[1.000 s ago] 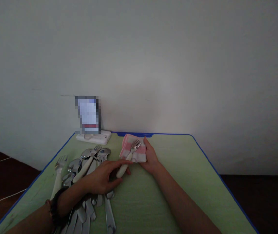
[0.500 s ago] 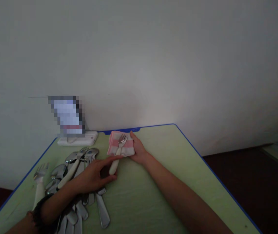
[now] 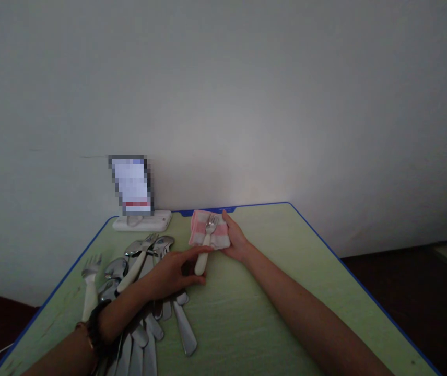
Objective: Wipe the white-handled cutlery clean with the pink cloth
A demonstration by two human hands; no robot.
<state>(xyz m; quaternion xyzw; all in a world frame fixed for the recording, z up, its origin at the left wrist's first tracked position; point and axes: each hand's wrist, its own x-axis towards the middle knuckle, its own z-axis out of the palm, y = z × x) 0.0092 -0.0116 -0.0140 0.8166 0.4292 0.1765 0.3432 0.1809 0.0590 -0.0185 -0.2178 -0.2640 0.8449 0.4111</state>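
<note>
A small fork (image 3: 202,261) with a cream handle lies slantwise on a folded pink-and-white cloth (image 3: 198,228), tines pointing away from me. My left hand (image 3: 176,271) has its fingers across the fork's handle, with the thumb by the handle's end. On the far right side, my right hand (image 3: 234,241) grips the cloth from below and beside, thumb up along its edge; most of its fingers are hidden underneath. Under and beside my left forearm is a pile of metal spoons (image 3: 116,268) and forks, partly covered by the arm.
At the back left a blurred-out phone-like screen (image 3: 131,183) stands on a white block-shaped base (image 3: 145,223). Another cream-handled fork (image 3: 90,287) lies left of the pile. The green table (image 3: 286,250) has a blue edge and meets a grey wall (image 3: 247,104).
The whole scene has shifted right in the picture as my head turned slightly left. Both hands keep nearly the same hold on the fork and cloth.
</note>
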